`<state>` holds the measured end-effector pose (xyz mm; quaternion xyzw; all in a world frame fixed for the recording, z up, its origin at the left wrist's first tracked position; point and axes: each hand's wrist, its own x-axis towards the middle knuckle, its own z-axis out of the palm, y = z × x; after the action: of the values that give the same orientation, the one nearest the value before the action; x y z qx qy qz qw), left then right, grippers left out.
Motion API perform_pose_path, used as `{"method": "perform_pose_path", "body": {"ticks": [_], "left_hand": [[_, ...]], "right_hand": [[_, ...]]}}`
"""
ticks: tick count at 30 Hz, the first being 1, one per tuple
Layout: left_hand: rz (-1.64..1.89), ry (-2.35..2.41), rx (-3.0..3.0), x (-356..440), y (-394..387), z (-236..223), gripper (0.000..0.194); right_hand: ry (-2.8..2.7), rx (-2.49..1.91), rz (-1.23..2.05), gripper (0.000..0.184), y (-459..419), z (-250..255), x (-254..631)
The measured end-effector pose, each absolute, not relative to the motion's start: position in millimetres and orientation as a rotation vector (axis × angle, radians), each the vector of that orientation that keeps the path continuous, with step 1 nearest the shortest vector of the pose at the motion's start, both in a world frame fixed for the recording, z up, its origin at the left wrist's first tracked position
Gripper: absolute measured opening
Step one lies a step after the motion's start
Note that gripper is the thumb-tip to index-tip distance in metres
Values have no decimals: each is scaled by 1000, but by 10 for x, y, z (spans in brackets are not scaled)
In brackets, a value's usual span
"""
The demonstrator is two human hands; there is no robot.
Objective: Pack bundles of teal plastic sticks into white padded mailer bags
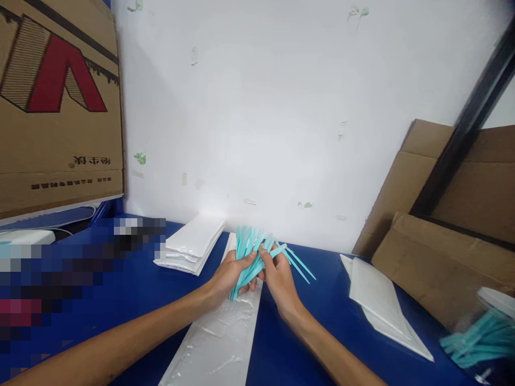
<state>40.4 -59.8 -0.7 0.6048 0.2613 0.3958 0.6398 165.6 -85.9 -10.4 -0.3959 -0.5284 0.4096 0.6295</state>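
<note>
A bundle of thin teal plastic sticks point(247, 246), wider and flat at one end, is gripped in my left hand point(229, 273), the thumb pressed across it. My right hand point(279, 281) meets it from the right, with thumb and fingers closed on several of the same sticks, which slant across the bundle. Both hands are above a long white plastic-wrapped packet point(217, 343) that runs toward me. Just right of my right hand, a few loose teal sticks point(301, 265) lie on the blue table. Some fingertips are hidden behind the sticks.
A stack of white packets point(193, 238) stands at the back left, and more white packets point(378, 297) lie at the right. A clear tub point(483, 332) holds teal sticks at the lower right. Cardboard boxes point(60, 134) flank both sides; a white wall point(249, 107) closes the back.
</note>
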Motion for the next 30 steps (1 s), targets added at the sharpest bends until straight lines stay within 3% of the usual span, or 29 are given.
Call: {"method": "perform_pose_path", "body": {"ticks": [4,11,30], "left_hand": [[835,532,1309,390,-637,51,33],[776,569,1240,394,-669,89,26],[723,621,1118,352,-653,51,28]], "right_hand": [[-1106,-891,1085,38,-891,-105,1647],[-1229,-962,1019,53,-935,-35,1603],[-1261,-1079,884,52,-957,-24,1606]]}}
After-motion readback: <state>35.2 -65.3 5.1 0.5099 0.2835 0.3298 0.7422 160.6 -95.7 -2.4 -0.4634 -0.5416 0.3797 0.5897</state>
